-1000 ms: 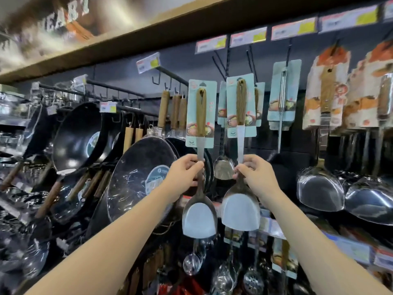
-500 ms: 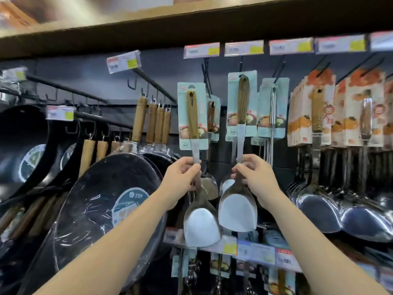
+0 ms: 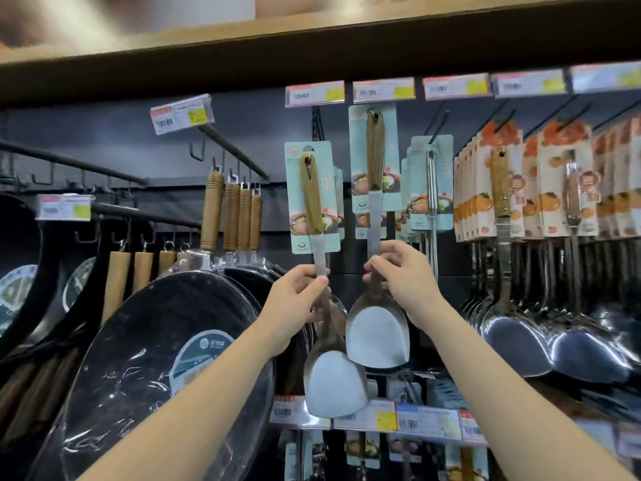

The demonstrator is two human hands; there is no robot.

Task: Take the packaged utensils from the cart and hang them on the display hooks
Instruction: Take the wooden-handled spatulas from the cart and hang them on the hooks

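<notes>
Right spatula higher, nearer price tags

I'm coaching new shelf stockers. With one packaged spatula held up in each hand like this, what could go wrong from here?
Both the left hand and right hand pinch only the thin shaft, well below the card's hanging hole, so hanging it could wobble or miss.
The left spatula and right spatula overlap at the blades and might clash.
No hand is free to catch a slip.
</notes>
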